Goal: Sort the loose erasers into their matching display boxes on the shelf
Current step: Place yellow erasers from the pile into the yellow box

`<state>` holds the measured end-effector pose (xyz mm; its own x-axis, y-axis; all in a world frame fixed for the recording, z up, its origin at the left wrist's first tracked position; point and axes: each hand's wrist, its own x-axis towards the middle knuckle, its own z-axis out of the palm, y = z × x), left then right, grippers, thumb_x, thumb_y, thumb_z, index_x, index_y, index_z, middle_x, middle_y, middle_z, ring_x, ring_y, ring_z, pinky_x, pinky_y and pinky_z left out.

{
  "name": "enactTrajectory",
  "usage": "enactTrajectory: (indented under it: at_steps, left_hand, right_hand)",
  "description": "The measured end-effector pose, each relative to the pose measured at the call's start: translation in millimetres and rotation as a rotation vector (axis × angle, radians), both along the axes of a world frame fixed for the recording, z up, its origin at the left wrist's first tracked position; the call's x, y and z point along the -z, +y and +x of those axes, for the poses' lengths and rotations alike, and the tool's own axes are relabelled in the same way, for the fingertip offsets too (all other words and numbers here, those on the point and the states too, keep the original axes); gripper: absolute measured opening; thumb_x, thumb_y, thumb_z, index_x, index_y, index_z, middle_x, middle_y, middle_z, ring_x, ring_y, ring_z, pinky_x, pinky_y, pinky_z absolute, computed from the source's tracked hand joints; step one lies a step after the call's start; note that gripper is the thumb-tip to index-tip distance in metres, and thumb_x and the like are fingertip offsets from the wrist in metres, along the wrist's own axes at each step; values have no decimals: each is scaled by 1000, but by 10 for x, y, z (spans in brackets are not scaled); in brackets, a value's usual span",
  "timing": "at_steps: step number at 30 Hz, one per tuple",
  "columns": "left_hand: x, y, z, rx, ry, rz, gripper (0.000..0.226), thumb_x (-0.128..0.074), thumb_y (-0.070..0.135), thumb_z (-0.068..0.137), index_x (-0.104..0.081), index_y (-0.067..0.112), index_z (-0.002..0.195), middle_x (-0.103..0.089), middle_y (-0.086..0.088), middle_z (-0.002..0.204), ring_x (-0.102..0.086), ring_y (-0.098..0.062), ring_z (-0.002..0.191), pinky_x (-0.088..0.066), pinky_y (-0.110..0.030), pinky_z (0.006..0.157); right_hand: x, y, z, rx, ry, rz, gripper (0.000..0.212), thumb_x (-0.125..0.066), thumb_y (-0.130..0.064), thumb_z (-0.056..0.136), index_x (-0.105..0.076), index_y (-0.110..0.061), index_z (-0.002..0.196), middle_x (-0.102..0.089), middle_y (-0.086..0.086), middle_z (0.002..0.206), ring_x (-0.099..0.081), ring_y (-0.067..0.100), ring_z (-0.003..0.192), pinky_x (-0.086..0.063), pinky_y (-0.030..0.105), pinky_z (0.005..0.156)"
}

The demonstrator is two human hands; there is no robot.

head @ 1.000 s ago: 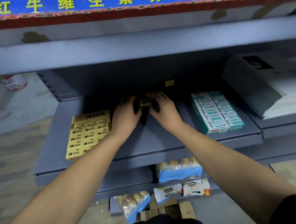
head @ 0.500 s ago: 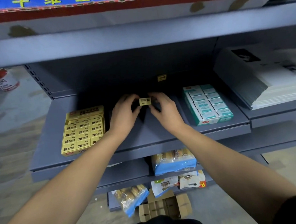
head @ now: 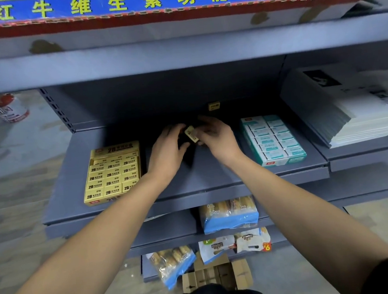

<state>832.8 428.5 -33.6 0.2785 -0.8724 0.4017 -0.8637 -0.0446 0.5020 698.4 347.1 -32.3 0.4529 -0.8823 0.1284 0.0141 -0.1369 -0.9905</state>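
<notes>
Fingertips of both your hands meet mid-frame on one small yellow eraser (head: pixel 191 134), tilted, held just above the grey shelf (head: pixel 213 175). Your right hand (head: pixel 219 139) pinches its right end, fingers curled; your left hand (head: pixel 169 148) curls round the left end, thumb under. A second loose eraser (head: pixel 213 105) sits deeper back, above your hands. The yellow 2B display box (head: pixel 112 173) lies left of centre, the teal display box (head: pixel 274 140) to the right, both apart from your hands.
</notes>
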Motion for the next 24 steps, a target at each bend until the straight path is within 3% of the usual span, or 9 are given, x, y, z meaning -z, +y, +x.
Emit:
enactTrajectory:
  at_steps: [2, 5, 9, 12, 15, 20, 24]
  left_hand:
    - [-26, 31, 16, 29, 4, -19, 42, -64, 13, 89, -55, 16, 130, -57, -6, 127, -54, -23, 114, -46, -32, 92]
    - [-38, 80, 78, 9, -3, -40, 33, -63, 11, 90, -61, 12, 123, -62, -7, 119, -58, -24, 107, -46, -29, 88]
    - [-16, 196, 271, -85, 16, -40, 33, -62, 12, 91, -61, 9, 124, -61, -10, 120, -58, -25, 108, -47, -32, 91]
    - [-14, 354, 442, -142, 12, -39, 34, -63, 13, 90, -62, 9, 124, -62, -10, 119, -59, -26, 107, -47, -31, 91]
    - [-10, 532, 619, -253, 25, -32, 34, -62, 12, 90, -60, 9, 124, -61, -11, 119, -58, -28, 107, -45, -34, 90]
    - [14, 925, 957, -402, 50, -32, 33, -55, 4, 88, -61, 11, 119, -61, -9, 114, -58, -28, 104, -47, -35, 88]
    - [25, 1208, 1182, -493, 57, -31, 36, -52, 0, 85, -63, 15, 117, -61, -7, 115, -58, -29, 104, -48, -39, 87]
  right_hand:
    - [-17, -7, 8, -5, 52, -72, 31, -70, -13, 87, -62, -11, 117, -71, 0, 92, -68, 5, 83, -53, 22, 74]
    - [-20, 15, 35, -35, 109, -205, 19, -72, -15, 86, -67, -15, 104, -70, -2, 97, -67, 5, 89, -53, 21, 79]
    - [18, 77, 157, -137, 215, -594, 25, -71, -11, 86, -68, -11, 111, -63, 2, 111, -63, 6, 96, -52, 18, 87]
    - [30, 128, 369, -163, 236, -714, 24, -69, -10, 87, -70, -10, 111, -67, 3, 110, -63, 9, 100, -50, 18, 90]
    - [37, 208, 642, -163, 242, -732, 21, -69, -15, 87, -72, -12, 108, -70, 1, 110, -63, 11, 104, -49, 22, 93]
    - [27, 391, 1093, -236, 262, -646, 20, -68, -18, 89, -73, -13, 108, -71, -2, 110, -63, 7, 103, -46, 15, 93]
    - [38, 561, 1442, -341, 317, -590, 20, -67, -19, 89, -72, -16, 108, -71, -3, 108, -64, 8, 99, -51, 24, 91]
